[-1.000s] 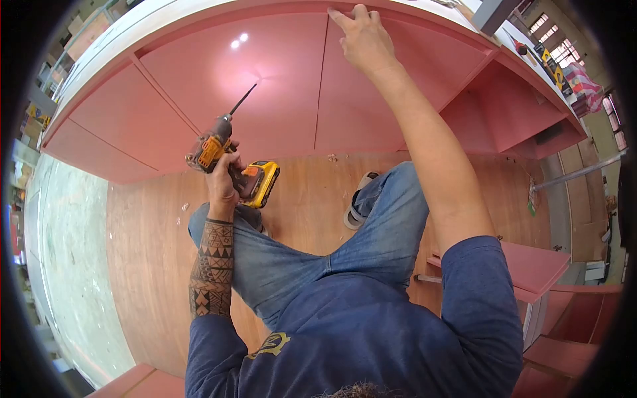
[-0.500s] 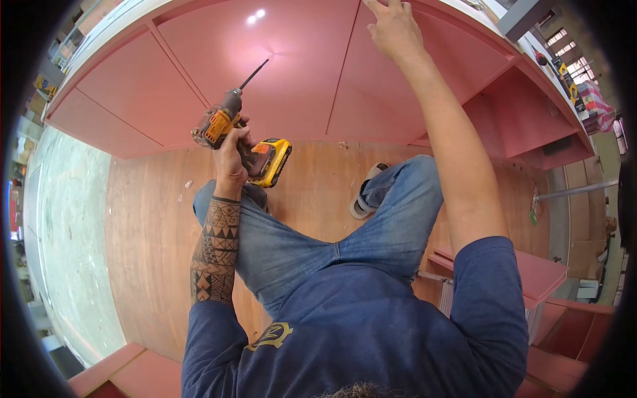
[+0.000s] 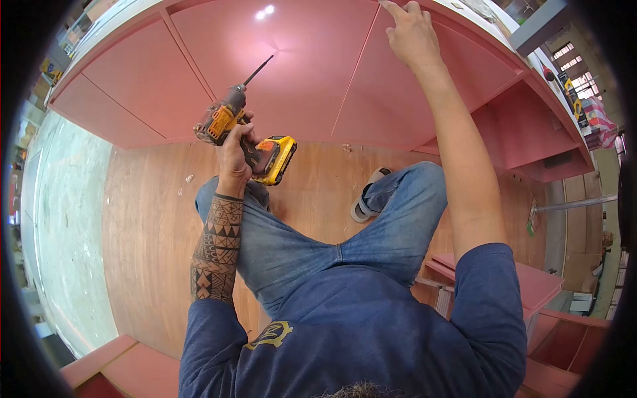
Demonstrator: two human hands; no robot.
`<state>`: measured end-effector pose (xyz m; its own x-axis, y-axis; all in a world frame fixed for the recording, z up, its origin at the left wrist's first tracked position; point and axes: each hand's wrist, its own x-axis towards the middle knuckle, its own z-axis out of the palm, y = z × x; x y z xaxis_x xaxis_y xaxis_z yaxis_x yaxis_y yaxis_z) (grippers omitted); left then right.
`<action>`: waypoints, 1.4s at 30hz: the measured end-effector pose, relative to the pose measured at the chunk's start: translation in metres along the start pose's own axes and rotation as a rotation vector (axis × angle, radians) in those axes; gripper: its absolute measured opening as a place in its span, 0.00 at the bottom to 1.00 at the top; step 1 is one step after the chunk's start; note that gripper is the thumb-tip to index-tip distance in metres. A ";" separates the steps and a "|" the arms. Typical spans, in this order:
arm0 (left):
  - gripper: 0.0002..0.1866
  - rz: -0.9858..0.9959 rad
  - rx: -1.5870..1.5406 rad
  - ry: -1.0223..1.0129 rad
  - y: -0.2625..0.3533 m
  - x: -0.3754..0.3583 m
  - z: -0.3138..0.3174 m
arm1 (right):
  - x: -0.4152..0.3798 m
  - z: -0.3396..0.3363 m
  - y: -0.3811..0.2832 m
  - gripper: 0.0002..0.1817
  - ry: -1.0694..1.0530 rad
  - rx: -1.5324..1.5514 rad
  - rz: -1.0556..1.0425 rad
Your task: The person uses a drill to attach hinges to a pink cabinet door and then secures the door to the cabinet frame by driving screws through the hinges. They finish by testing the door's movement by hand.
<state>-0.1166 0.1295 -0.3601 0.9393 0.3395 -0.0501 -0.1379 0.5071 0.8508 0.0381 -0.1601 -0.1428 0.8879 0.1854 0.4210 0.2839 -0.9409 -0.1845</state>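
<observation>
My left hand [image 3: 233,154] is wrapped round the handle of a cordless impact driver [image 3: 224,118] with a yellow and black battery [image 3: 281,160]. Its long thin bit [image 3: 259,69] points up and to the right, and a bright patch of light lies on the pink cabinet front [image 3: 298,86] beyond the tip. At the upper edge of the picture, my right hand [image 3: 413,34] is raised with its index finger stretched to the top of the seam [image 3: 356,69] between two cabinet doors. The thumb stands apart and the other fingers are partly bent. Nothing shows in that hand.
An open pink compartment [image 3: 527,126] is at the cabinet's right end. My knees are bent over the wooden floor [image 3: 156,232], where small scraps lie. Pink boards [image 3: 531,282] are stacked by my right side, and another pink frame [image 3: 126,368] is behind at the left.
My right hand has shifted slightly right, with its fingers more bent. The door seam looks paler than before. My left hand and the impact driver have barely moved.
</observation>
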 end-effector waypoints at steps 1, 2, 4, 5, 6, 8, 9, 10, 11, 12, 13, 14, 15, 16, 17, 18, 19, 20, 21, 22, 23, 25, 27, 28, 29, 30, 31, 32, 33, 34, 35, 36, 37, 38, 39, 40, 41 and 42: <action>0.17 -0.003 0.011 0.007 0.001 0.000 0.001 | 0.001 0.002 0.000 0.32 -0.001 0.002 0.000; 0.17 -0.006 0.022 0.013 0.001 -0.001 0.001 | 0.002 0.003 0.000 0.31 0.000 0.004 0.007; 0.17 -0.016 0.016 0.009 0.000 0.000 -0.001 | 0.003 0.005 -0.001 0.31 -0.001 0.007 0.017; 0.17 -0.024 0.009 0.005 -0.001 0.001 -0.002 | 0.004 0.006 -0.001 0.30 0.004 0.009 0.020; 0.17 -0.027 0.011 0.006 -0.001 0.000 -0.001 | 0.004 0.007 -0.001 0.30 0.010 0.011 0.024; 0.17 -0.012 0.010 0.012 0.000 0.000 -0.001 | 0.003 0.008 0.000 0.30 0.020 0.016 0.014; 0.17 -0.015 0.013 0.012 -0.001 0.001 -0.002 | 0.002 0.009 0.002 0.30 0.033 0.021 0.002; 0.17 -0.010 0.017 0.012 -0.002 0.002 -0.004 | 0.002 0.011 0.004 0.30 0.031 0.022 0.005; 0.17 -0.005 0.022 0.013 -0.004 0.003 -0.004 | 0.004 0.013 0.007 0.30 0.030 0.006 0.010; 0.17 -0.004 0.025 0.013 -0.003 0.002 -0.002 | 0.005 0.014 0.008 0.30 0.031 -0.010 0.013; 0.17 -0.016 0.016 0.023 -0.002 0.000 0.000 | 0.005 0.015 0.008 0.30 0.032 -0.007 0.010; 0.17 -0.024 0.006 0.037 -0.001 -0.001 0.002 | 0.005 0.016 0.009 0.29 0.031 -0.038 0.012; 0.17 -0.010 0.006 0.046 0.000 -0.001 0.004 | 0.007 0.018 0.008 0.29 0.033 -0.065 0.007; 0.16 -0.038 -0.015 0.060 -0.001 -0.001 0.004 | 0.010 0.025 0.014 0.29 0.039 -0.055 -0.012; 0.15 -0.062 -0.037 0.080 -0.002 -0.001 0.003 | 0.012 0.034 0.025 0.32 0.122 -0.160 -0.071; 0.16 -0.065 -0.062 0.062 -0.005 0.002 -0.001 | 0.018 0.041 0.033 0.36 0.208 -0.260 -0.133; 0.16 -0.038 -0.047 0.054 -0.004 0.000 0.001 | 0.021 0.043 0.037 0.36 0.201 -0.262 -0.147; 0.16 -0.060 -0.061 0.058 -0.006 0.002 -0.002 | 0.021 0.043 0.038 0.37 0.193 -0.265 -0.162; 0.16 -0.083 -0.078 0.062 -0.008 0.003 -0.005 | 0.019 0.040 0.036 0.36 0.203 -0.248 -0.175; 0.16 -0.097 -0.074 0.076 -0.004 0.000 -0.002 | 0.016 0.038 0.034 0.36 0.213 -0.232 -0.186; 0.16 -0.113 -0.073 0.089 0.000 -0.002 0.001 | 0.016 0.037 0.032 0.36 0.216 -0.218 -0.214; 0.16 -0.046 -0.050 0.106 0.004 -0.005 0.007 | 0.015 0.037 0.029 0.37 0.211 -0.253 -0.189; 0.13 -0.035 -0.062 0.076 0.001 0.000 0.003 | 0.014 0.037 0.025 0.38 0.203 -0.260 -0.189; 0.12 -0.017 -0.071 0.072 0.002 0.000 0.003 | 0.013 0.036 0.022 0.39 0.191 -0.275 -0.167; 0.12 -0.005 -0.079 0.082 0.002 -0.001 0.004 | 0.012 0.036 0.020 0.39 0.196 -0.273 -0.184; 0.12 -0.038 -0.060 0.077 0.003 -0.003 0.006 | 0.012 0.035 0.017 0.39 0.188 -0.293 -0.175; 0.11 -0.072 -0.041 0.072 0.006 -0.004 0.008 | 0.012 0.034 0.015 0.39 0.179 -0.314 -0.166; 0.10 -0.075 -0.012 0.054 0.000 -0.001 0.005 | 0.013 0.033 0.014 0.39 0.181 -0.313 -0.182; 0.10 -0.068 -0.022 0.069 0.001 -0.001 0.007 | 0.016 0.032 0.015 0.40 0.168 -0.326 -0.165; 0.10 -0.101 0.002 0.051 0.001 -0.003 0.010 | 0.019 0.032 0.016 0.40 0.152 -0.339 -0.153; 0.10 -0.131 0.022 0.036 0.000 -0.006 0.011 | 0.021 0.034 0.019 0.40 0.150 -0.338 -0.181; 0.13 -0.132 0.100 -0.001 -0.002 -0.007 0.011 | 0.024 0.036 0.023 0.40 0.168 -0.353 -0.181; 0.13 -0.118 0.083 0.024 -0.001 -0.010 0.012 | 0.025 0.038 0.024 0.41 0.187 -0.367 -0.182; 0.12 -0.146 0.163 -0.025 -0.001 -0.013 0.013 | 0.025 0.039 0.025 0.41 0.188 -0.364 -0.214; 0.12 -0.175 0.244 -0.075 0.002 -0.014 0.015 | 0.025 0.037 0.024 0.41 0.191 -0.358 -0.209; 0.12 -0.187 0.285 -0.077 0.000 -0.013 0.017 | 0.024 0.037 0.024 0.41 0.195 -0.352 -0.201; 0.12 -0.177 0.271 -0.061 0.000 -0.013 0.018 | 0.024 0.038 0.023 0.41 0.197 -0.352 -0.225; 0.13 -0.206 0.379 -0.089 0.003 -0.014 0.021 | 0.022 0.035 0.020 0.42 0.185 -0.349 -0.213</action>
<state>-0.1236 0.1098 -0.3459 0.9609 0.1835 -0.2073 0.1643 0.2246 0.9605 0.0759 -0.1647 -0.1688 0.7339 0.3617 0.5750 0.2862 -0.9323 0.2211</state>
